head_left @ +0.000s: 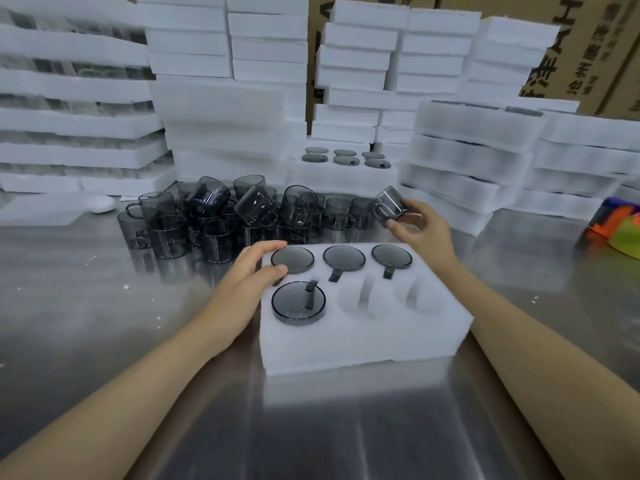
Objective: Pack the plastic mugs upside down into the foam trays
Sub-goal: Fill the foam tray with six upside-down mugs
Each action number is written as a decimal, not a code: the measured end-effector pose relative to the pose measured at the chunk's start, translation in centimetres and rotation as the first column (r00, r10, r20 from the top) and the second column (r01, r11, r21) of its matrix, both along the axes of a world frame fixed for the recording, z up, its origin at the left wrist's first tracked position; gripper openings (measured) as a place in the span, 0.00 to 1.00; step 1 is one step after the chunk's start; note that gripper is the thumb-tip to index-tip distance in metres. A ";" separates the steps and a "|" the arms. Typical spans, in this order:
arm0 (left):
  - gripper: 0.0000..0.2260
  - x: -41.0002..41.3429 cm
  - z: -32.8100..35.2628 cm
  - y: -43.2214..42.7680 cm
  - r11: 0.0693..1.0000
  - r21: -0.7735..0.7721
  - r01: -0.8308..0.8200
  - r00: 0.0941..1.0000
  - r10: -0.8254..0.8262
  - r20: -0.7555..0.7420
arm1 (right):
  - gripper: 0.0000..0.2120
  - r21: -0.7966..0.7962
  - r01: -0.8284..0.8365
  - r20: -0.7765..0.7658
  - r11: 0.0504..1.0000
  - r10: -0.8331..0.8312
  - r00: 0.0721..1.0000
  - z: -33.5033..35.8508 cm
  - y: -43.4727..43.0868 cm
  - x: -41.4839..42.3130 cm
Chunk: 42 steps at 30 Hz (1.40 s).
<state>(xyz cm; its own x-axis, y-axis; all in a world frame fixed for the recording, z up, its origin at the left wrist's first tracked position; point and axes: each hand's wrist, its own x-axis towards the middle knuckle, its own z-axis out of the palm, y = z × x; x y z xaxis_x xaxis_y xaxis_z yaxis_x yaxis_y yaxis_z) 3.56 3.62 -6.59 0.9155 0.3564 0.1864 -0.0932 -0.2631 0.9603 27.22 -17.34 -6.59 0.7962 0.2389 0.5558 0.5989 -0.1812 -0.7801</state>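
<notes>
Head view: a white foam tray (363,341) lies on a metal table (86,306), directly in front of the person. The tray has six round pockets in two rows of three. Four packed mugs (298,302) sit upside down in it, bases up: three fill the far row and one fills the near-left pocket. The two empty pockets (360,299) are the near-middle and near-right ones.

The left hand (242,285) grasps the tray's far-left corner. Its fingers curl over the far edge and its thumb lies on the top face, just beside the far-left mug.

The right hand (420,230) holds a smoky grey mug (388,202) between thumb and fingers. This mug is tilted and clear of the tray, just beyond its far-right corner.

A pile of loose mugs (207,223) of the same kind lies on the table behind the tray, some upright, some tipped. A second tray (346,178), with mugs in all six pockets, stands beyond the pile. Stacks of foam trays (228,46) fill the background, with cardboard boxes (588,46) behind them.
</notes>
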 end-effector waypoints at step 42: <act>0.21 0.0 0.1 -0.3 0.999 -0.013 -0.036 0.999 0.036 -0.034 | 0.32 -0.344 -0.322 0.295 0.882 0.428 0.855 4.5 -1.5 -12.7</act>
